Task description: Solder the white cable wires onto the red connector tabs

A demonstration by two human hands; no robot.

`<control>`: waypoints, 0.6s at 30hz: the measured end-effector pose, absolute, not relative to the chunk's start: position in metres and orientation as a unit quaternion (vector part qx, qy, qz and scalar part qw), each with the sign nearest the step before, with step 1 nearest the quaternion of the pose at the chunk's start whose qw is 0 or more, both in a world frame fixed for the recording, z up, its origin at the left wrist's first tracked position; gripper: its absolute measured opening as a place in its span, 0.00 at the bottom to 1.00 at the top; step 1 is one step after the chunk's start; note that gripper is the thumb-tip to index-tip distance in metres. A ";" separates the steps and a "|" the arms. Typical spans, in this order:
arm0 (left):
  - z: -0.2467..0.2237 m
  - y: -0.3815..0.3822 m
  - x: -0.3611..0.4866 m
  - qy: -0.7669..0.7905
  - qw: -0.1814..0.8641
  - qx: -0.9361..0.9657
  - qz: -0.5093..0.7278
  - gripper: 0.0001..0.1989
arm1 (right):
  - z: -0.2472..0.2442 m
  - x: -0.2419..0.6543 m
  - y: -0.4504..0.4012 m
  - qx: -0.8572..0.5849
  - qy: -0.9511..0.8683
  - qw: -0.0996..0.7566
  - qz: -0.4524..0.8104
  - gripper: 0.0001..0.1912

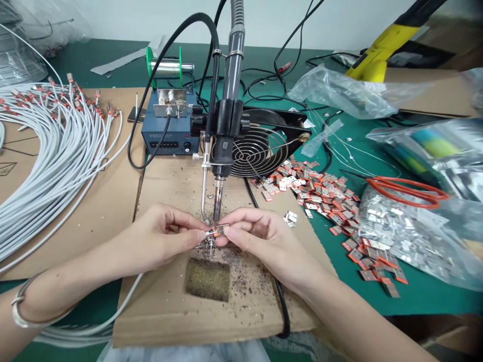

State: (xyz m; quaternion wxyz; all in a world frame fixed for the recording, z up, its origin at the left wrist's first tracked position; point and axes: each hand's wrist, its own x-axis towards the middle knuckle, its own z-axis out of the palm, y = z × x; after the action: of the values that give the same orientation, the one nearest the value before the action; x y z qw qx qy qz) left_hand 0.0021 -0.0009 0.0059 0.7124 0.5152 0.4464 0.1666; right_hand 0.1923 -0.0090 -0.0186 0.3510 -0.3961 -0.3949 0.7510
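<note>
My left hand (pixel 162 235) is closed in a pinch on the end of a light grey cable (pixel 130 296), whose length runs down under the wrist. Between thumb and fingers, my right hand (pixel 260 235) grips a small metal USB connector (pixel 221 230) with orange plastic. Cable end and connector meet just below the tip of a stand-mounted soldering iron (pixel 218 198); whether they touch the tip I cannot tell. A thin solder feed tube (pixel 204 193) comes down beside the iron. Below the hands, a dirty sponge (pixel 208 279) lies on stained cardboard (pixel 162 311).
Many grey cables (pixel 75 166) with orange-and-metal ends fan out at left. Behind stand a blue solder feeder (pixel 162 133), a solder spool (pixel 166 68) and a black fan (pixel 256 151). Loose USB connectors (pixel 328 196), a bag of metal parts (pixel 407 226) and orange-handled tweezers (pixel 411 188) lie at right.
</note>
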 end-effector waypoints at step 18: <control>0.010 -0.003 0.004 0.481 0.711 0.491 0.150 0.11 | -0.016 0.193 -0.009 -0.416 -0.410 0.336 0.739 0.12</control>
State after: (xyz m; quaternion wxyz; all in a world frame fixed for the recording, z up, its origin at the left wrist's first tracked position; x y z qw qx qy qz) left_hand 0.0038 -0.0028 0.0095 0.7111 0.4908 0.4805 0.1501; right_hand 0.1931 -0.0093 -0.0162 0.3359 -0.4159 -0.4098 0.7391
